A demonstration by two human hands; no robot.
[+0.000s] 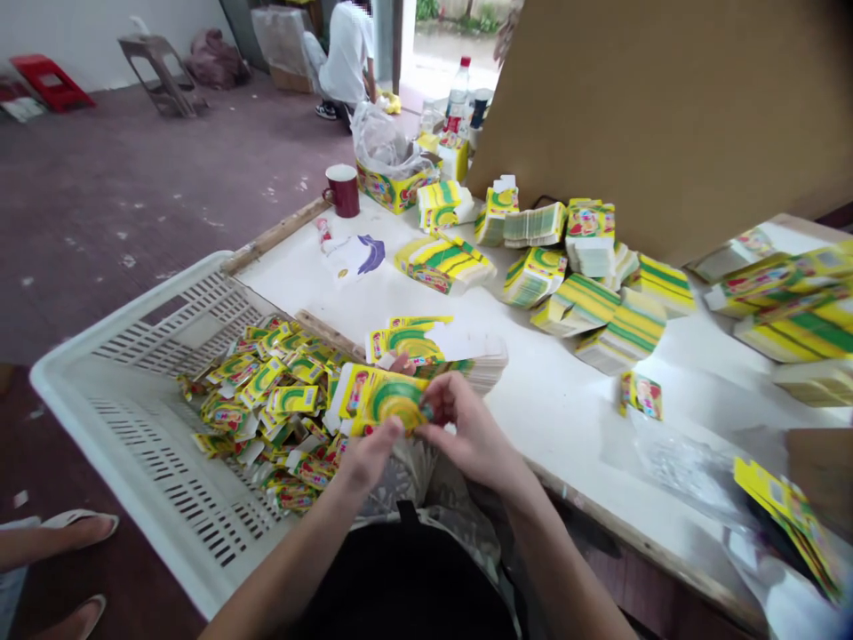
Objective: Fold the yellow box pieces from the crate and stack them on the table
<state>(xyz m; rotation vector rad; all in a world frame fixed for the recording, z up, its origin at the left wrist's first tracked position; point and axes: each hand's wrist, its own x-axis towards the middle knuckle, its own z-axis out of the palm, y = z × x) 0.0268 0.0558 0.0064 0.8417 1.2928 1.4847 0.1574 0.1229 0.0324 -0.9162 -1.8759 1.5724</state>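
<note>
Occupying the left side, a white slotted crate (120,382) contains a heap of small yellow-green boxes (286,400). At the crate's right edge, the left hand (373,449) holds a single carton (383,400), thumb pressed on its printed face; the other fingers are mostly hidden behind. The carton is positioned before the person, just in front of a carton stack (476,369). At its right end, the right hand (470,436) pinches a small bluish item (427,411), too blurred to identify, between thumb and fingertips. Farther right, the white tabletop (546,391) supports bundled cartons (579,307).
</note>
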